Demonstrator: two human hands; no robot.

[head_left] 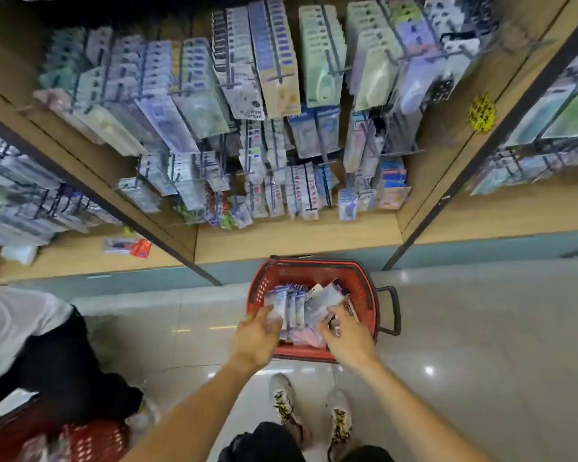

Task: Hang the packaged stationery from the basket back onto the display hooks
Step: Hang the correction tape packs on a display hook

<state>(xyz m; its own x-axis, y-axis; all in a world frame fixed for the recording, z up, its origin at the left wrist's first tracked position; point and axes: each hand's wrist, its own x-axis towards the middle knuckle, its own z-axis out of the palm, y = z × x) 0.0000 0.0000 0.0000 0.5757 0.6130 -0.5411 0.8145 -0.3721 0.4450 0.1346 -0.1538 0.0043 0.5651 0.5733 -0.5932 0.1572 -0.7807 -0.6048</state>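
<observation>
A wooden display rack (297, 241) fills the upper view, its metal hooks (327, 71) crowded with hanging packets in rows. Below it, on the pale tiled floor (481, 328), stands a red plastic shopping basket (361, 281) with a black handle (394, 308) folded out to its right side. Inside lies a loose heap of packaged stationery (301, 305), mostly clear and white packets. Both arms reach down into the basket. The left hand (256, 335) rests on the packets at the heap's left edge, fingers spread and slightly curled; the right hand (346, 335) appears to pinch a small packet (334, 325), though blur obscures the grip.
</observation>
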